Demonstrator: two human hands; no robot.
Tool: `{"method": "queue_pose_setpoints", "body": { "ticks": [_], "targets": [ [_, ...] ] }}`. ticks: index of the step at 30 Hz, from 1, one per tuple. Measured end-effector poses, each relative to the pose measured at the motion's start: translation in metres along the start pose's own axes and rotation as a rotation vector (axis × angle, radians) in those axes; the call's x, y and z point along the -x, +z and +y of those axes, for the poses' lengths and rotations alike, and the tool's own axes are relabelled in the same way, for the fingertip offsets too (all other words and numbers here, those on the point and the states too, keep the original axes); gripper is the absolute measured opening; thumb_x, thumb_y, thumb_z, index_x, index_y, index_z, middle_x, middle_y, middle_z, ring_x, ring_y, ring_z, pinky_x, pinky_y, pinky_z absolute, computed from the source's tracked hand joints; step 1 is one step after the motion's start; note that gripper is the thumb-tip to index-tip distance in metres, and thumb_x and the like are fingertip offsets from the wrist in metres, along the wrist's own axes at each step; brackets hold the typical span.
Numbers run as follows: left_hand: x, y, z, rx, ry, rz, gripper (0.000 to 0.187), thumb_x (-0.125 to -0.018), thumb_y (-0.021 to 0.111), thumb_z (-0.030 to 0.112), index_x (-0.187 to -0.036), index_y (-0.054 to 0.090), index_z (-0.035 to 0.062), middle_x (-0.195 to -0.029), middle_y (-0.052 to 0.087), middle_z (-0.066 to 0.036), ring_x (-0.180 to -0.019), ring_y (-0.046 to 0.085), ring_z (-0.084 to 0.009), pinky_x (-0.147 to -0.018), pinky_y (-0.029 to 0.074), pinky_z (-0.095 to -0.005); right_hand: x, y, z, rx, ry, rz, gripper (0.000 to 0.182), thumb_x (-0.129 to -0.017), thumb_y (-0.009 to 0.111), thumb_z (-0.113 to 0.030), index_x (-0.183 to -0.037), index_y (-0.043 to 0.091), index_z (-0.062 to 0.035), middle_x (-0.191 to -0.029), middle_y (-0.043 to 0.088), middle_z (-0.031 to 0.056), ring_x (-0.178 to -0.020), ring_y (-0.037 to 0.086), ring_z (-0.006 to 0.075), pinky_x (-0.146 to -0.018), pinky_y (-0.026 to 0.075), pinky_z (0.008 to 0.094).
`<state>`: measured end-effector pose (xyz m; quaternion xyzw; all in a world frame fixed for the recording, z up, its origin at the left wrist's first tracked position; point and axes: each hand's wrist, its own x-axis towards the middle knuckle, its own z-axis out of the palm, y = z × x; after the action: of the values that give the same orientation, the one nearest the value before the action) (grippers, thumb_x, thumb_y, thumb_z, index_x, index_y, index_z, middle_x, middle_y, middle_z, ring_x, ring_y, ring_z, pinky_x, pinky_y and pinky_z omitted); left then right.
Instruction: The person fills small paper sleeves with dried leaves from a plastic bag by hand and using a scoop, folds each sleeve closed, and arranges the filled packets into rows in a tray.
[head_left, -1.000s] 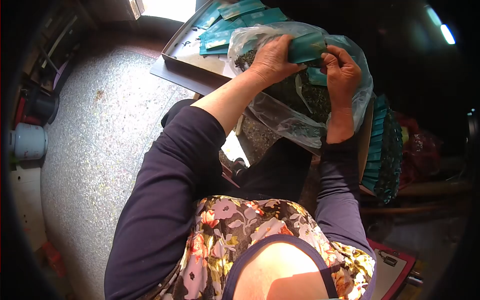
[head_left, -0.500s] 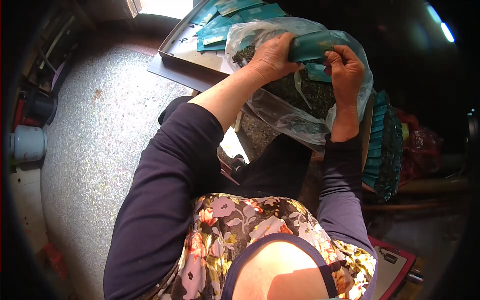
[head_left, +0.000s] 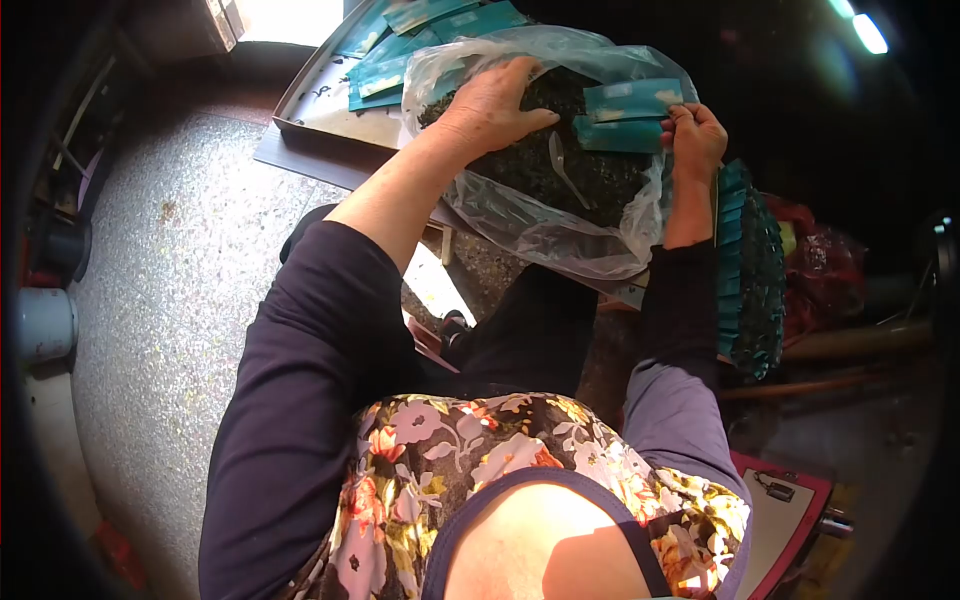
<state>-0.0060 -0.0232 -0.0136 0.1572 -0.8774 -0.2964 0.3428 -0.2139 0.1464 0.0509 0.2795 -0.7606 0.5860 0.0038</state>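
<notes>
A clear plastic bag [head_left: 520, 235] lies wide open, full of dark dried leaves [head_left: 600, 180]. Over its left side my left hand [head_left: 495, 110] rests with thumb and fingers apart, holding nothing, fingertips at the leaves. My right hand [head_left: 697, 140] pinches the right ends of teal packets, an upper packet [head_left: 630, 97] and a lower packet [head_left: 622, 135], above the right side of the bag. Between my hands a small white plastic spoon [head_left: 566, 172] lies on the leaves.
Left of the bag, several teal packets [head_left: 400, 60] lie in a shallow box [head_left: 340, 125]. A dense row of teal packets [head_left: 740, 270] stands to the right, beside a red plastic bag [head_left: 825, 270]. A pink-edged clipboard [head_left: 785, 510] is at lower right.
My left hand has let go of the teal packet and opened, moving left and down towards the leaves. The packet now hangs level from my right hand. The whole view has shifted slightly.
</notes>
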Motion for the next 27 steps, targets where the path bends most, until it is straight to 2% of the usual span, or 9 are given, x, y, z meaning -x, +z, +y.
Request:
{"method": "queue_pose_setpoints", "body": {
  "ticks": [8,13,15,19,20,22,23,25,27],
  "targets": [
    [-0.001,-0.004,0.001,-0.042,-0.031,-0.019,0.061,-0.076,0.072,0.035,-0.125,0.047,0.008,-0.109,0.059,-0.016,-0.101,0.058,-0.0313,-0.084,0.047,-0.039,-0.021,0.017,0.022,0.292,-0.006,0.03,0.01,-0.079,0.063,-0.009,-0.074,0.064,-0.0005,-0.061,0.064,0.0058,-0.046,0.058,0.0097,-0.043,0.047,0.0238],
    [-0.002,-0.01,0.001,0.001,-0.034,-0.016,0.061,-0.077,0.072,0.034,-0.125,0.046,0.008,-0.109,0.06,-0.015,-0.095,0.06,-0.0306,-0.081,0.049,-0.0395,-0.026,0.018,0.029,0.32,-0.002,0.033,0.011,-0.079,0.063,-0.01,-0.079,0.066,-0.0003,-0.061,0.064,0.0064,-0.047,0.059,0.0107,-0.043,0.048,0.0256],
    [-0.004,-0.014,0.002,-0.002,-0.039,-0.02,0.06,-0.077,0.072,0.034,-0.125,0.046,0.008,-0.107,0.061,-0.015,-0.092,0.061,-0.03,-0.079,0.049,-0.0396,-0.024,0.016,0.029,0.3,0.054,0.02,0.01,-0.081,0.062,-0.009,-0.086,0.067,-0.0011,-0.066,0.064,0.0047,-0.049,0.058,0.0091,-0.044,0.046,0.0224],
    [-0.004,-0.022,0.008,0.038,0.095,0.074,0.049,-0.078,0.072,0.025,-0.119,0.051,0.007,-0.088,0.064,-0.011,-0.077,0.064,-0.0253,-0.07,0.051,-0.0348,-0.019,0.009,0.023,0.324,0.073,0.035,0.024,-0.081,0.064,-0.011,-0.103,0.066,-0.0025,-0.07,0.065,0.005,-0.051,0.057,0.008,-0.044,0.046,0.0213],
    [-0.006,-0.028,0.009,0.028,0.157,0.126,0.044,-0.079,0.071,0.021,-0.117,0.053,0.0071,-0.083,0.065,-0.01,-0.076,0.064,-0.0235,-0.069,0.052,-0.0331,-0.021,0.005,0.03,0.311,0.032,0.044,0.023,-0.079,0.065,-0.012,-0.1,0.067,-0.0026,-0.069,0.065,0.0055,-0.051,0.058,0.0095,-0.045,0.048,0.0233],
    [-0.017,-0.047,0.003,0.18,0.213,0.219,0.039,-0.076,0.071,0.025,-0.107,0.056,0.0065,-0.083,0.065,-0.014,-0.083,0.063,-0.0335,-0.073,0.051,-0.041,-0.024,0.001,0.04,0.305,-0.028,0.06,0.022,-0.077,0.066,-0.012,-0.098,0.068,-0.0032,-0.067,0.065,0.006,-0.051,0.06,0.0115,-0.046,0.049,0.0255],
    [-0.018,-0.066,0.003,0.281,0.122,0.23,0.041,-0.075,0.071,0.027,-0.109,0.059,0.0084,-0.09,0.066,-0.014,-0.089,0.064,-0.0308,-0.08,0.05,-0.0385,-0.017,0.001,0.035,0.315,-0.046,0.07,0.023,-0.077,0.067,-0.012,-0.098,0.067,-0.0037,-0.068,0.066,0.006,-0.052,0.06,0.0119,-0.046,0.049,0.0257],
    [-0.026,-0.1,-0.018,0.388,-0.279,0.203,0.056,-0.072,0.072,0.024,-0.118,0.051,0.0018,-0.112,0.058,-0.021,-0.105,0.057,-0.0317,-0.089,0.045,-0.042,-0.006,-0.002,0.033,0.37,-0.045,0.063,0.028,-0.08,0.066,-0.011,-0.107,0.064,-0.0055,-0.069,0.064,0.004,-0.052,0.057,0.0088,-0.046,0.046,0.0233],
    [-0.017,-0.098,-0.057,0.194,-0.254,0.324,0.048,-0.073,0.068,0.023,-0.114,0.053,0.0015,-0.111,0.059,-0.02,-0.103,0.059,-0.0317,-0.086,0.047,-0.0435,-0.002,-0.007,0.042,0.551,-0.373,0.168,0.034,-0.078,0.065,-0.009,-0.111,0.062,-0.008,-0.071,0.066,0.0037,-0.052,0.058,0.0098,-0.051,0.047,0.0251]
  ]
}}
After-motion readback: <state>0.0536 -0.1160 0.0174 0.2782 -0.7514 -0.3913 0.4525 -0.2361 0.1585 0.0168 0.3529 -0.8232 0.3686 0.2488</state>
